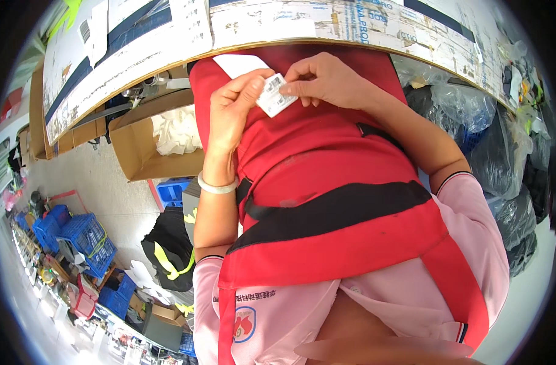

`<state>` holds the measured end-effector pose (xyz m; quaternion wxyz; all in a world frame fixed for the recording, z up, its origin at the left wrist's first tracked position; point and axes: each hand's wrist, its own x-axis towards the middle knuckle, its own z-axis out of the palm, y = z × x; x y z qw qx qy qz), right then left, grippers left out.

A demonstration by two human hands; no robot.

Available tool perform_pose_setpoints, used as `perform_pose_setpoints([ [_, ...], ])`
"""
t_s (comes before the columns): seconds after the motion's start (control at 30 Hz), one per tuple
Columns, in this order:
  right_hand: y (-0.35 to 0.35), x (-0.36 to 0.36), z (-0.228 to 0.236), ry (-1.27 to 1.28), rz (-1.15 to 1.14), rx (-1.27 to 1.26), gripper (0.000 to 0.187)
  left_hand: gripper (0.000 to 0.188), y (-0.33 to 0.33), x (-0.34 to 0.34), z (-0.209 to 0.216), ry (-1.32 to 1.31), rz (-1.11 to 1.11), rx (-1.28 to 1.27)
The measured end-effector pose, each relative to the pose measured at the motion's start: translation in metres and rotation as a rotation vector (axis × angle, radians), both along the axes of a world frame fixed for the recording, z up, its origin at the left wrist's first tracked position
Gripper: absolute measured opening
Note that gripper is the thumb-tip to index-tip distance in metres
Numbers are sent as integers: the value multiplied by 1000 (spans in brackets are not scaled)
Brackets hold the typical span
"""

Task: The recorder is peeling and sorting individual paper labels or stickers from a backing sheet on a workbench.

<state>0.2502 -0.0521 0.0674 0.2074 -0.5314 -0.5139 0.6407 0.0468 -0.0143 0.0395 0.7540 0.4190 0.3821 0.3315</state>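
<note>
A small white label (274, 104) with dark printing is held up over my lap, in front of the red apron (326, 134). My left hand (230, 108) is closed on its left edge, pinching it between thumb and fingers. From the other side my right hand (329, 80) pinches the label's right edge with thumb and forefinger, its other fingers curled. A longer white strip of paper (236, 63) sticks out behind the left fingers; whether it joins the label I cannot tell.
Just beyond my hands runs the edge of a worktop (278, 31) covered with white printed sheets. An open cardboard box (129, 146) with pale cloth stands at left. Blue crates (86, 240) sit on the floor farther left. Clear plastic bags (500, 152) are heaped at right.
</note>
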Motion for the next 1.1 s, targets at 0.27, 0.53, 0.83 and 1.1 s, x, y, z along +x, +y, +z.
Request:
perform_pose_setpoints([
  [0.27,-3,-12,-7,112,-221,248,15,23,-2,-11,-1,105,-163,23],
  [0.53,9,2,1,-18,-242,376,13,30,3,-24,-19,-57,-257,-80],
  [0.83,48,36,6,2,-470,167,16,38,5,-13,-10,159,-136,83],
  [1.1,56,36,-5,-55,-443,172,19,29,4,-11,-12,159,-139,87],
])
